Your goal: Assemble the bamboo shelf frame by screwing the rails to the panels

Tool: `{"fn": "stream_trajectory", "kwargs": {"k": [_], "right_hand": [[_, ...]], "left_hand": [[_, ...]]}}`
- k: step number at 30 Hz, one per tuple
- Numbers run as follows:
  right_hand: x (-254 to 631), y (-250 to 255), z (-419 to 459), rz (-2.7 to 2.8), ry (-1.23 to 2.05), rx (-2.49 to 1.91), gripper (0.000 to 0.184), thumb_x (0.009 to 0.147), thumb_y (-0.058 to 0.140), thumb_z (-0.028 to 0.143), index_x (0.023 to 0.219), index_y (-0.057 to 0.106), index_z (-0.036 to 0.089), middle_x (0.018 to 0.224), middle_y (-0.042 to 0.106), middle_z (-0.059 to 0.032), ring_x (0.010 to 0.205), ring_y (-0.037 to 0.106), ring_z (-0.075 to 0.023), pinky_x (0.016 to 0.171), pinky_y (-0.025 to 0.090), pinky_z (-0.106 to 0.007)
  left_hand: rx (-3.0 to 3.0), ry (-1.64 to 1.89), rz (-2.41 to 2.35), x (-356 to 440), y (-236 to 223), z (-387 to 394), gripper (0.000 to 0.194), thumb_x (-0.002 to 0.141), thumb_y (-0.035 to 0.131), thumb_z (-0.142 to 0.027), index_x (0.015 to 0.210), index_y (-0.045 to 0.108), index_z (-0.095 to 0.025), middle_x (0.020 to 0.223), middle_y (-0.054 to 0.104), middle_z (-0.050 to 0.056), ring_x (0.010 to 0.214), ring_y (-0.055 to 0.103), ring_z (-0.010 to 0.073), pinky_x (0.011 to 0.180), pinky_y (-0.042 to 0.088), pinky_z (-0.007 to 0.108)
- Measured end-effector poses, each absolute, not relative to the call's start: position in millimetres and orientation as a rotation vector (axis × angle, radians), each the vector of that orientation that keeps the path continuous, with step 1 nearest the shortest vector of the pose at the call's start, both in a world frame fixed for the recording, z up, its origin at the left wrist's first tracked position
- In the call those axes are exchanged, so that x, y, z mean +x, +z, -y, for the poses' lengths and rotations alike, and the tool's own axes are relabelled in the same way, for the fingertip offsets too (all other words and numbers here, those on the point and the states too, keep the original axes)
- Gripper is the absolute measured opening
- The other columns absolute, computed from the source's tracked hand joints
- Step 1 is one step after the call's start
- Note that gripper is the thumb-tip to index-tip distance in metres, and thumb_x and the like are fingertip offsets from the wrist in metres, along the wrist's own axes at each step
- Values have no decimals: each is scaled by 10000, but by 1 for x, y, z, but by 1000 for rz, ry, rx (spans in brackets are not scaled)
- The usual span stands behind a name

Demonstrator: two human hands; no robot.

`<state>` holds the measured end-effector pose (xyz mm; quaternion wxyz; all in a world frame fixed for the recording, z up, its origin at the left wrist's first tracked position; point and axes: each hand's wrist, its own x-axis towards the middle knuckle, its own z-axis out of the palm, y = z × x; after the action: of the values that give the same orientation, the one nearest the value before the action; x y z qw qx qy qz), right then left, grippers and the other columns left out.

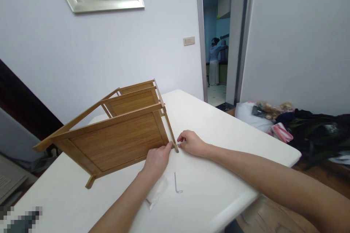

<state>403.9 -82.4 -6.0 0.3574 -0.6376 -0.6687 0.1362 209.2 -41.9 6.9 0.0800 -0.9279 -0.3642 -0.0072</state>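
A brown wooden shelf rack (123, 142) lies on its side on the white table, its slatted panels facing me. My left hand (157, 160) is closed on the rack's near right corner, with the fingers partly hidden behind the wood. Just right of that corner, my right hand (193, 143) pinches what looks like a small screw (177, 145) against the end of the rack's thin leg (171, 129). An L-shaped hex key (176, 184) lies on the table below both hands. Beside my left wrist is a clear plastic bag (155, 194) with small hardware in it.
The white table (218, 189) has a rounded corner at right. Clothes and bags (303, 127) are heaped beyond it. A framed mirror (106, 5) and a switch plate (189, 41) are on the wall. Through the doorway, a person (215, 58) stands in another room.
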Motion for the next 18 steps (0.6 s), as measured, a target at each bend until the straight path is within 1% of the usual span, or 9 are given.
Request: {"fn": "stream_trajectory", "kwargs": {"k": [2,4,11,15,18], "right_hand": [[404,-5,83,1769,336,-1640,86,739,687,126,776,746,176,801,689,-40,756,615,-171,702,453,-266],[404,-4,82,1810,322,-1629,113,765,659,116,763,753,178,783,682,-40,753,613,-170,705,454,-262],[403,-6,84,1934,246,-1571,171,853,594,96,814,746,162,815,658,-68,850,593,-192,801,456,-283],[403,-6,86,1990,210,-1547,212,900,541,97,799,722,140,814,626,-88,851,562,-202,793,446,-301],[403,-6,86,2001,208,-1540,215,916,530,104,803,710,135,809,609,-86,848,552,-201,798,438,-308]], "left_hand": [[-2773,-20,1095,209,6,42,381,1013,290,-233,1343,476,-273,1001,735,68,864,708,204,740,500,296],[-2772,-23,1099,209,6,42,382,1014,290,-235,1345,476,-274,1005,735,68,873,708,204,744,499,295],[-2784,-34,1085,209,6,41,369,1022,282,-251,1338,470,-277,1006,734,65,863,708,198,719,491,283],[-2781,-39,1087,209,5,41,368,1023,280,-251,1337,471,-269,1006,734,68,868,708,197,720,490,281],[-2782,-42,1084,209,5,41,375,1022,277,-245,1340,473,-268,1006,733,67,864,708,199,722,494,287]]}}
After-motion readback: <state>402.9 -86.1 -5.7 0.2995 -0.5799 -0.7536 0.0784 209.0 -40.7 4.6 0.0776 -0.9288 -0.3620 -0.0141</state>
